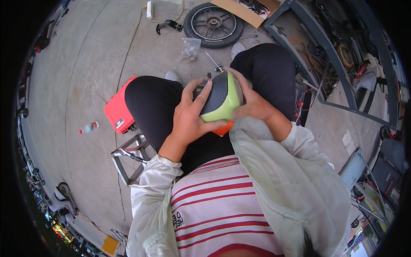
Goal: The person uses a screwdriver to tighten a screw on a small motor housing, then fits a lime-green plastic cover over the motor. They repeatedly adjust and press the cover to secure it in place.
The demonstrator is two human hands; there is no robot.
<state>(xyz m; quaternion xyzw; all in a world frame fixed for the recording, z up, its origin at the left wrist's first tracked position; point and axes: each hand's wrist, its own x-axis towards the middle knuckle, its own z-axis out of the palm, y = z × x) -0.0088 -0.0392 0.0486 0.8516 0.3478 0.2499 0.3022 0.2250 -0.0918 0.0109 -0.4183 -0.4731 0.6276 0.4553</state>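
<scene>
Between my knees I hold up a rounded lime-green and dark grey plastic shell [217, 96]. An orange piece [222, 129] shows at its near underside. My left hand [188, 113] grips the grey and green side, fingers spread over the top and thumb along the near edge. My right hand [256, 104] wraps the opposite side, its thumb on the green near corner. Beyond the shell, small dark connectors and a thin pale rod [212, 60] show. Whether they are attached to it, I cannot tell.
A spoked wheel with a tyre [214, 21], a clear plastic bag [190, 49] and a black bracket [170, 26] lie ahead. To the left are a red case [118, 109], a bottle [89, 127] and a metal frame [124, 165]. A grey rack [319, 60] stands at right.
</scene>
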